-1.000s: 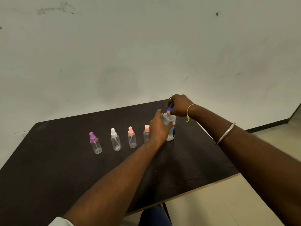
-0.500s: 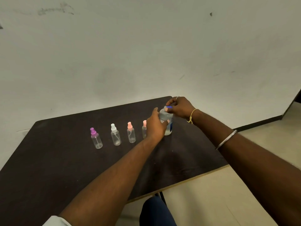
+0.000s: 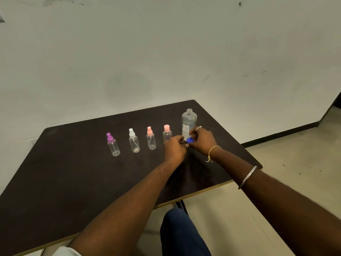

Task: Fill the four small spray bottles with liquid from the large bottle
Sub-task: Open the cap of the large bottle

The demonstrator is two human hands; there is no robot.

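Obs., head view, single moment.

Large bottle [image 3: 189,122]: stands upright on the dark table [image 3: 73,182], right of centre in the frame, near the table's far right corner. Its neck is uncapped and open at the top. The body is translucent grey with a label on the lower front. Liquid level not readable.

Blue cap [image 3: 190,140]: off the bottle, held low in front of its base, between the two hands.

Right hand [image 3: 202,140]: fingers and thumb curled in, pinching the blue cap. It sits just in front of the large bottle and hides its lower right part. A ring [image 3: 198,128] on one finger, a yellow thread [image 3: 212,150] at the wrist, a metal bangle [image 3: 247,177] further up the forearm.

Left hand [image 3: 175,148]: fingers curled, tips right at the cap beside the right hand. Whether it actually grips the cap I cannot tell; the fingertips are hidden from this angle.

Small spray bottles: four in a row across the middle of the frame, left of the large bottle, all upright and capped, each apart from its neighbour. From frame left: purple-topped bottle [image 3: 113,145], white-topped bottle [image 3: 134,142], pink-topped bottle [image 3: 151,139], and a second pink-topped bottle [image 3: 167,134] just behind the left hand's knuckles, its lower part hidden. The three in full view have clear bodies.

Surroundings: pale wall [image 3: 166,52] fills the upper frame. A knee in blue cloth [image 3: 180,233] shows at bottom centre below the table edge.
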